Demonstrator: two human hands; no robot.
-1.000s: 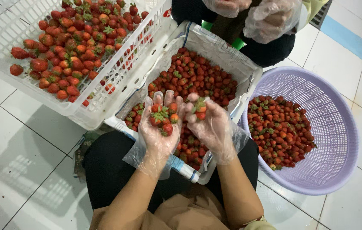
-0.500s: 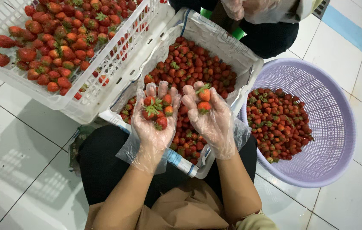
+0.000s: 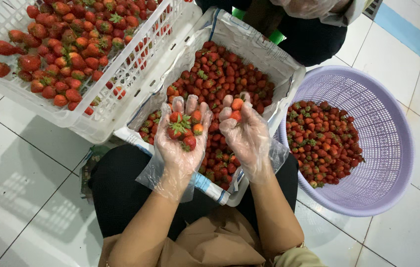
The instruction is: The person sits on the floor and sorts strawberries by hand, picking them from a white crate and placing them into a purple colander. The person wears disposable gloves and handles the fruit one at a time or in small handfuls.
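Both my hands wear loose clear plastic gloves and are held palm up over a lined box of strawberries. My left hand cups several small strawberries, some with green caps. My right hand holds two strawberries at its fingertips. The two hands are side by side, almost touching. The box rests on my lap against my dark trousers.
A white slatted crate full of strawberries stands at the upper left. A lilac perforated basket with strawberries sits at the right. Another person in dark clothes with gloved hands crouches opposite. White floor tiles lie all around.
Both hands have stayed over the box with their berries. The right hand's berries have shifted slightly in its fingertips. The view has moved a little.
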